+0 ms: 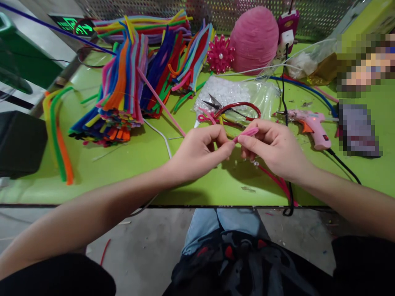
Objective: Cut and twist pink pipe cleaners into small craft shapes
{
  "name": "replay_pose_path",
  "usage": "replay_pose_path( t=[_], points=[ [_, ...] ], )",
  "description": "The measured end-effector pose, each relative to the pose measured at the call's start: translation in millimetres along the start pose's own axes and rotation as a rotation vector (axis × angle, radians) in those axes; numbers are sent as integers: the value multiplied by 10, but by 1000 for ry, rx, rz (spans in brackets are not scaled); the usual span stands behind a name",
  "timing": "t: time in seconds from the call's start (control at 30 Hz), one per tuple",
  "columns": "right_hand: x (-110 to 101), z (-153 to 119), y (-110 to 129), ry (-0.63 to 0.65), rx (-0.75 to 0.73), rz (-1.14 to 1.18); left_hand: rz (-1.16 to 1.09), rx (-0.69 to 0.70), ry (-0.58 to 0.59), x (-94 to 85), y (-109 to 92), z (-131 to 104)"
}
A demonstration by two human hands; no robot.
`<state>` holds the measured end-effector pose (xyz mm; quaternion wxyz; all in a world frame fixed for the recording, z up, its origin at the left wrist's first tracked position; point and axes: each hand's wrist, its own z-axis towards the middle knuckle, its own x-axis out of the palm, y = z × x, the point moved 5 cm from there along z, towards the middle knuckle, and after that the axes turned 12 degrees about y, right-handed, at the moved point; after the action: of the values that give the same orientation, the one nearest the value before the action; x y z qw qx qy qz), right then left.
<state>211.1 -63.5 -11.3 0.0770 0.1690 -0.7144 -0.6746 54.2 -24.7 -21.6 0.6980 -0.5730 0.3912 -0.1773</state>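
Note:
Both hands meet above the green table [117, 181], close to its front edge. A pink folded pipe cleaner [250, 132] is pinched between the thumb and fingers of my right hand [271, 146]. My left hand [205, 152] has its thumb and index finger closed on the lower end of the same piece. Just behind the hands lie red-handled scissors [237, 111], partly over a bag of clear beads [226, 92]. Below my right hand a pink strip [276, 181] and a small pearl bead [256, 164] rest on the table.
Bundles of coloured pipe cleaners [123, 82] fill the back left. Behind stand a pink wrapped dome [254, 39] and a pink flower [221, 54]. At right lies a pink glue gun [314, 125]; a black cable [284, 82] runs down beside my right hand. A black box [21, 144] is far left.

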Motion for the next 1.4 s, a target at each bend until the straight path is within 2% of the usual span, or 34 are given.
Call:
replay_pose_path(
  t=[0.13, 0.33, 0.57, 0.7, 0.83, 0.97, 1.1, 1.4],
  points=[
    [-42, -12, 22, -9, -1, 5, -71, 1, -20, 4, -3, -30],
    [-210, -12, 61, -151, -58, -121, -230, -78, 19, -12, 50, -1],
    [-175, -8, 11, -112, -36, -98, -233, -71, 119, -71, 42, 116],
    [-174, -2, -2, -115, -11, -112, -227, -75, 203, -34, 36, 128],
    [-143, 25, -8, -77, -8, -131, -209, -86, 225, 12, 37, 118],
    [-76, 24, -31, -14, 0, -148, -195, -72, 136, -1, 56, 122],
    [-14, -8, -16, 50, -27, -274, -259, -50, 28, -24, 94, 126],
    [-33, -18, 50, 29, -85, -441, -263, -21, -21, -16, 76, 99]
  ],
)
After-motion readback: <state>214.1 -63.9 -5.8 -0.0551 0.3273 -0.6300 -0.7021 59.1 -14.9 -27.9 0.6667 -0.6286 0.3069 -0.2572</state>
